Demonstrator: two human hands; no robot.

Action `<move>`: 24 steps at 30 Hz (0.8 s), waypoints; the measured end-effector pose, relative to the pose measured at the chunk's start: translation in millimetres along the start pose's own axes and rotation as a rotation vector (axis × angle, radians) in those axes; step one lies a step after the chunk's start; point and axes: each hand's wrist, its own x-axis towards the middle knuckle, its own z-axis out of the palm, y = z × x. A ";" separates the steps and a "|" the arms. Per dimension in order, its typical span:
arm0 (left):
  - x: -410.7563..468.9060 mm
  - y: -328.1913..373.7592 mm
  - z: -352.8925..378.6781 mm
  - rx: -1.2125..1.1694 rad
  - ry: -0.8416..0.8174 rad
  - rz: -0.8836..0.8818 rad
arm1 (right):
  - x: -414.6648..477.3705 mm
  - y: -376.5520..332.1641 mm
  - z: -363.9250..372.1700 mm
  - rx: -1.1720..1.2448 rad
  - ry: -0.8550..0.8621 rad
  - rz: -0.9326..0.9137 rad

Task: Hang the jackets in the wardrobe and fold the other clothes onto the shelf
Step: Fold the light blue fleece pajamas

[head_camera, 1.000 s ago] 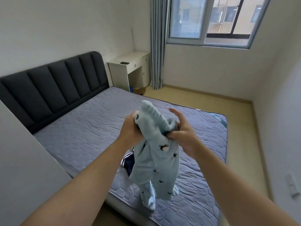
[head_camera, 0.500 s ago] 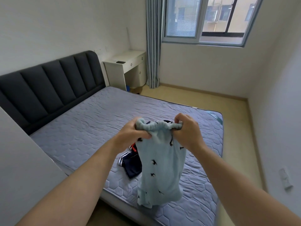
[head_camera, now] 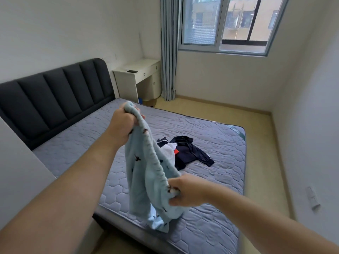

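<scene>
A pale blue garment [head_camera: 146,178] with small dark bird prints hangs above the bed's near edge, stretched along its elastic band. My left hand [head_camera: 122,125] grips one end of the band, raised and farther away. My right hand [head_camera: 185,191] grips the other end, lower and nearer to me. Behind the garment a dark navy jacket [head_camera: 189,153] with white cuff stripes lies crumpled on the mattress, with a white and a red piece showing at its left side.
The grey quilted mattress [head_camera: 82,143] fills the middle, with a dark padded headboard [head_camera: 55,96] at left. A white desk [head_camera: 135,79] and a grey curtain [head_camera: 168,52] stand at the far wall under a window. Bare floor [head_camera: 260,147] runs along the bed's right side.
My hands have moved apart along the band: the left rose and went away from me, the right dropped and came nearer. The garment now hangs slanted, and the jacket behind it shows.
</scene>
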 end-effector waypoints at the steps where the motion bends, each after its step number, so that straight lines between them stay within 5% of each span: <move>1: 0.1 4.3 -4.7 -0.033 0.010 -0.002 | -0.3 -2.4 7.6 0.019 -0.035 0.006; 4: -5.4 10.8 -20.6 -0.058 0.023 -0.021 | 0.7 -3.1 15.8 0.004 -0.041 0.096; 10: -19.0 6.4 -42.6 -0.049 0.011 -0.099 | 1.7 7.3 -10.0 -0.092 0.334 0.435; 17: -28.7 -1.4 -42.1 0.084 0.025 -0.120 | -24.1 15.5 -86.8 -0.442 0.484 0.675; 21: -37.7 11.8 -36.4 0.016 -0.413 -0.262 | -34.8 3.0 -136.8 -0.262 0.916 0.562; 24: -38.6 35.0 -20.9 -0.003 -0.593 -0.164 | -44.0 -20.9 -166.0 -0.173 1.066 0.167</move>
